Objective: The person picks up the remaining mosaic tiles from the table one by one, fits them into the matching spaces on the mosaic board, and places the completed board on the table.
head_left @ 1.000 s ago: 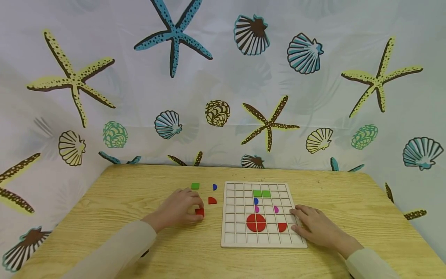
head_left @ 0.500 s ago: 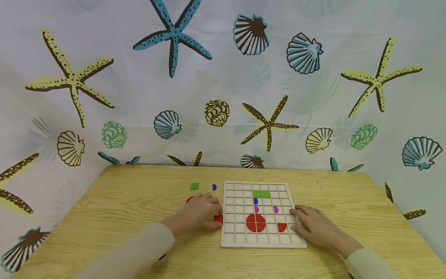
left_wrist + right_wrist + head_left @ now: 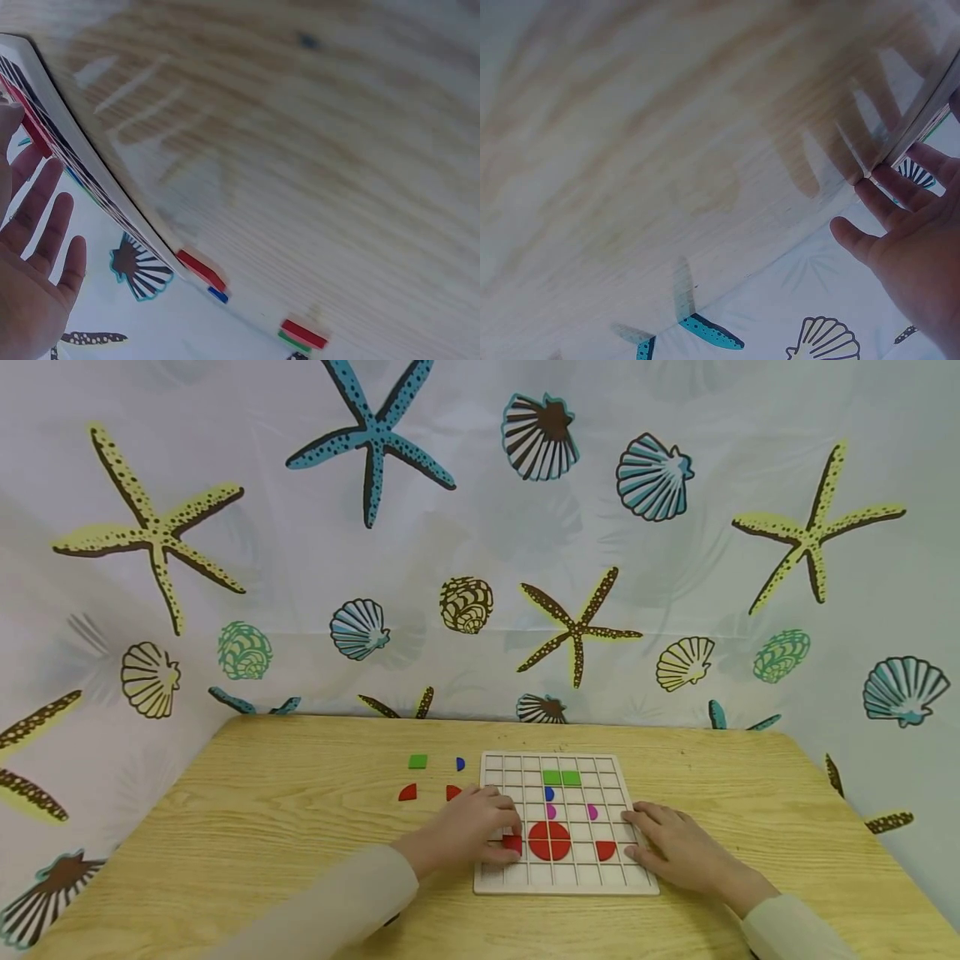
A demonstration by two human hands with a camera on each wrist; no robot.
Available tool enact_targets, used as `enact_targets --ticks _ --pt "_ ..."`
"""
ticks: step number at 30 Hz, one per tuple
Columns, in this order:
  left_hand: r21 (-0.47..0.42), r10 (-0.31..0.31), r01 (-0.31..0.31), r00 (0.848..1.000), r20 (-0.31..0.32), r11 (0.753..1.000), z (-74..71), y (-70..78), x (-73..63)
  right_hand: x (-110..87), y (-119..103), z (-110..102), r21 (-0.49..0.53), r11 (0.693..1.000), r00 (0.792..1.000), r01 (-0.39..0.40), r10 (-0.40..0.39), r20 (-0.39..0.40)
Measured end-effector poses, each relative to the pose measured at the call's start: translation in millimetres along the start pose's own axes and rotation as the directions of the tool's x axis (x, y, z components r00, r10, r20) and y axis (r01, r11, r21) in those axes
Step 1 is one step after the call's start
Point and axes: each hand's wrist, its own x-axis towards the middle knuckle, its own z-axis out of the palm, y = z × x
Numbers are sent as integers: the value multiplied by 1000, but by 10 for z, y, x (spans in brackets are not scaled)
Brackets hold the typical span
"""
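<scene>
In the head view my left hand (image 3: 468, 828) is over the left part of a white gridded board (image 3: 495, 878). Between thumb and fingers it pinches a red tile (image 3: 512, 844), whose full outline is partly covered. The left wrist view has the same red tile (image 3: 36, 133) at the fingertips, close to the board. My right hand (image 3: 678, 847) rests its fingertips on the board's right edge, fingers extended. On the board lie a red circle of quarter pieces (image 3: 550, 842), a red quarter piece (image 3: 605, 850), two green squares (image 3: 561, 777), a blue half-round (image 3: 550, 794) and two magenta half-rounds (image 3: 592, 812).
Left of the board, on the wooden table (image 3: 300, 793), lie a green square (image 3: 417, 762), a blue half-round (image 3: 461, 764) and two red quarter pieces (image 3: 408, 792), one partly behind my left hand. A patterned curtain (image 3: 480, 527) surrounds the table.
My left hand has carried the red tile rightward from the table to over the board's left side. A red quarter piece it covered now shows. The right hand stays at the board's edge.
</scene>
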Motion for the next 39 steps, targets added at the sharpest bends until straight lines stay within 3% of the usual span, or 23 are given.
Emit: enact_targets --ticks 7,17,23,33,39 --pt "27 41 -40 999 -21 999 51 165 172 -6 -5 5 0 1000 1000 1 -1 -2" --pt "7 45 -45 999 -20 999 75 355 394 -1 -15 -13 3 1000 1000 -11 11 7" --pt "18 62 -61 996 -65 998 119 397 519 2 -25 -26 2 1000 1000 -22 22 9" --pt "-11 19 -19 1000 -23 1000 146 464 669 0 -21 -19 0 1000 1000 -19 19 7" --pt "21 17 -17 1000 -13 1000 207 490 737 3 -24 -18 -4 1000 1000 -13 13 0"
